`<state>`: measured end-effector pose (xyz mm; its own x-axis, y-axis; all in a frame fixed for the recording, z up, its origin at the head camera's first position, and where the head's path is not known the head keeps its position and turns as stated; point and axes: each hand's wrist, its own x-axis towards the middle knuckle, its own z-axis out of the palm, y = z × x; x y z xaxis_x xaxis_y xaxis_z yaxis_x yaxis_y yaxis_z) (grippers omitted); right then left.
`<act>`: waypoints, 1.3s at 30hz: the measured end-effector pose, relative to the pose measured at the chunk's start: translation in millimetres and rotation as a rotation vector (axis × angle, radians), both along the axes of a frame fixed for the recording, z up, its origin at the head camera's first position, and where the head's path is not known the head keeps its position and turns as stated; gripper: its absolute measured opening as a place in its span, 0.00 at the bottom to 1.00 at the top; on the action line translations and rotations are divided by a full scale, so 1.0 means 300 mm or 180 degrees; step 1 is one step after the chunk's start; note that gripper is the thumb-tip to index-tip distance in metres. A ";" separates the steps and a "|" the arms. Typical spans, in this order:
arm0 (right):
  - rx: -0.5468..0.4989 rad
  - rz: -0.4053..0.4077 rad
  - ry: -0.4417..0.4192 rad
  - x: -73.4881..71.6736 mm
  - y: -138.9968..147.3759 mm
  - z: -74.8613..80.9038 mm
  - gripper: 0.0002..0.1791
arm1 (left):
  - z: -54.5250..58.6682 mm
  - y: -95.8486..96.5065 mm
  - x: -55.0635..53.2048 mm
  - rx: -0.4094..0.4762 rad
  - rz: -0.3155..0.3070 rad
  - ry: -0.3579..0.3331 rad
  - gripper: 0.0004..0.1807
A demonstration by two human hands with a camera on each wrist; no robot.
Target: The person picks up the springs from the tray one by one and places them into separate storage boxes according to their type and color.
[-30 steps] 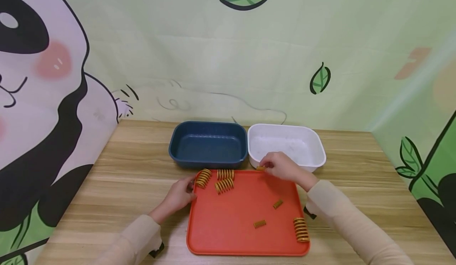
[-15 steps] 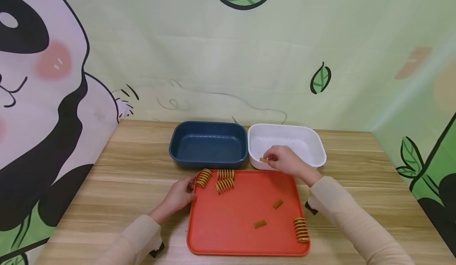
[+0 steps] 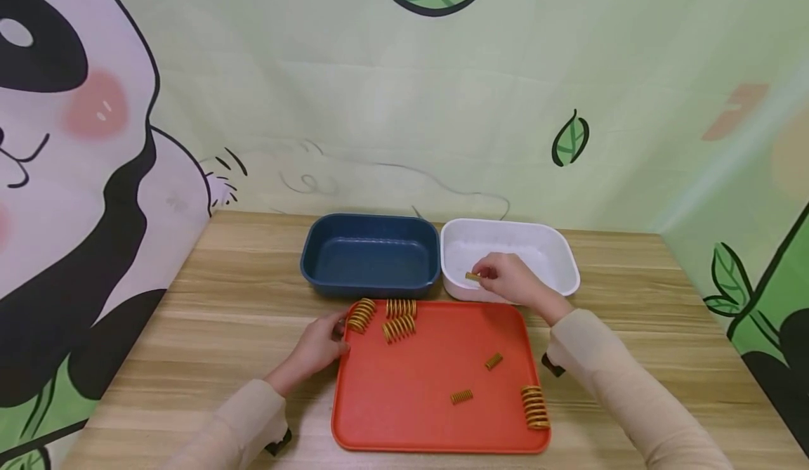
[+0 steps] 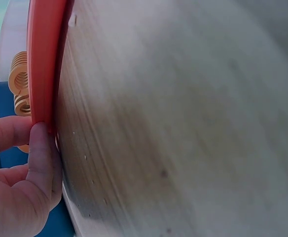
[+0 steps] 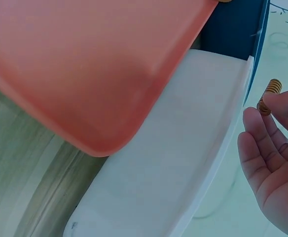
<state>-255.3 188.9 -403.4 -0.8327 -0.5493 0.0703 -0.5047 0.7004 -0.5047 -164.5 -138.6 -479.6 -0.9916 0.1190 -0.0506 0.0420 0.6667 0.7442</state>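
Head view: A red tray lies on a wood-grain table. It bears six brass-coloured springs. Three large ones are grouped at the far left: a corner spring, an edge spring and, just nearer, a third large spring. A fourth large spring lies along the right rim, by the near corner. Two small ones lie in the right half: a tilted small spring and a nearer small spring. Beyond the tray, a blue bin and a white bin stand side by side. Right hand pinches a held spring, small, over the near left part of the white bin. Left hand is at the tray's left rim, near the corner spring.

Left wrist view: the left hand's fingers are clamped on the tray's rim, one inside the rim, others against its outer side. Large coils show past the rim, in front of the blue bin.

Right wrist view: thumb and fingertips together on the held spring; the remaining fingers loosely bent, slightly apart. A tray corner overlaps the white bin in this view.
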 end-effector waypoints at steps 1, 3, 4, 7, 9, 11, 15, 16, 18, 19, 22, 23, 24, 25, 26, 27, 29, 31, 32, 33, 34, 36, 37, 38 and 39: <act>-0.0017 -0.0008 0.0010 -0.003 0.001 -0.001 0.08 | 0.001 0.000 0.000 0.0005 0.0002 -0.0002 0.32; -0.0055 -0.0012 0.0033 -0.009 0.003 -0.004 0.08 | 0.002 0.001 0.000 0.0012 0.0002 -0.0008 0.32; -0.0069 -0.0026 0.0029 -0.012 0.003 -0.006 0.08 | 0.002 0.001 0.000 0.0015 0.0002 -0.0011 0.32; -0.0078 -0.0073 -0.0013 -0.020 0.003 -0.012 0.08 | 0.004 0.002 0.000 0.0025 0.0001 -0.0025 0.31; -0.0070 -0.0122 -0.0060 -0.024 0.003 -0.018 0.08 | 0.002 0.001 0.000 0.0019 0.0000 -0.0034 0.31; -0.0065 -0.0169 -0.0119 -0.030 0.002 -0.022 0.09 | 0.001 0.000 -0.001 0.0002 0.0000 -0.0027 0.31; -0.0067 -0.0228 -0.0171 -0.042 0.003 -0.031 0.09 | -0.001 -0.001 -0.002 -0.0030 -0.0004 -0.0010 0.31; -0.0059 -0.0233 -0.0162 -0.046 0.004 -0.034 0.09 | -0.001 -0.001 -0.002 -0.0037 -0.0005 -0.0010 0.31; -0.0045 -0.0253 -0.0144 -0.052 0.006 -0.039 0.09 | -0.001 -0.001 -0.002 -0.0038 -0.0003 -0.0015 0.32; -0.0042 -0.0264 -0.0137 -0.055 0.007 -0.041 0.09 | 0.000 -0.001 -0.001 -0.0034 0.0001 -0.0019 0.32; -0.0031 -0.0277 -0.0106 -0.064 0.010 -0.047 0.09 | 0.000 -0.001 0.000 -0.0031 -0.0001 -0.0017 0.32; -0.0042 -0.0291 -0.0111 -0.066 0.010 -0.047 0.09 | -0.001 -0.001 0.000 -0.0027 0.0000 -0.0013 0.32; -0.0045 -0.0290 -0.0096 -0.068 0.012 -0.049 0.09 | -0.001 -0.001 0.000 -0.0023 0.0001 -0.0011 0.32; -0.0053 -0.0289 -0.0081 -0.071 0.013 -0.052 0.09 | -0.001 -0.001 0.000 -0.0019 0.0000 -0.0011 0.32; -0.0053 -0.0280 -0.0053 -0.074 0.015 -0.054 0.09 | -0.001 -0.001 0.000 -0.0017 -0.0001 -0.0009 0.32; -0.0061 -0.0291 -0.0036 -0.076 0.015 -0.057 0.08 | -0.002 0.000 0.000 -0.0017 -0.0003 -0.0007 0.32; -0.0063 -0.0286 0.0015 -0.081 0.017 -0.061 0.08 | -0.002 0.000 0.000 -0.0016 -0.0004 -0.0010 0.32; -0.0070 -0.0297 0.0047 -0.086 0.019 -0.064 0.08 | 0.000 0.000 0.001 -0.0014 -0.0006 -0.0016 0.32; -0.0069 -0.0308 0.0051 -0.088 0.019 -0.065 0.08 | 0.001 0.000 0.001 -0.0016 -0.0007 -0.0016 0.32; -0.0074 -0.0329 0.0041 -0.090 0.020 -0.065 0.08 | 0.001 0.000 0.002 -0.0019 -0.0009 -0.0019 0.32; -0.0076 -0.0337 0.0036 -0.093 0.020 -0.067 0.08 | 0.001 0.000 0.002 -0.0020 -0.0006 -0.0022 0.31; -0.0083 -0.0366 0.0016 -0.098 0.021 -0.070 0.08 | 0.002 0.000 0.002 -0.0018 -0.0003 -0.0022 0.31; -0.0086 -0.0379 0.0007 -0.100 0.021 -0.072 0.08 | 0.002 0.000 0.002 -0.0017 0.0002 -0.0022 0.31; -0.0089 -0.0388 0.0002 -0.102 0.021 -0.075 0.08 | 0.001 0.000 0.002 -0.0016 0.0003 -0.0017 0.31; -0.0097 -0.0396 -0.0005 -0.104 0.021 -0.078 0.08 | 0.001 0.000 0.002 -0.0011 0.0004 -0.0016 0.31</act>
<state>-286.6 195.1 -426.8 -0.8943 -0.4394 0.0841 -0.4141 0.7419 -0.5274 -163.9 -138.7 -479.3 -0.9915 0.1175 -0.0559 0.0374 0.6693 0.7420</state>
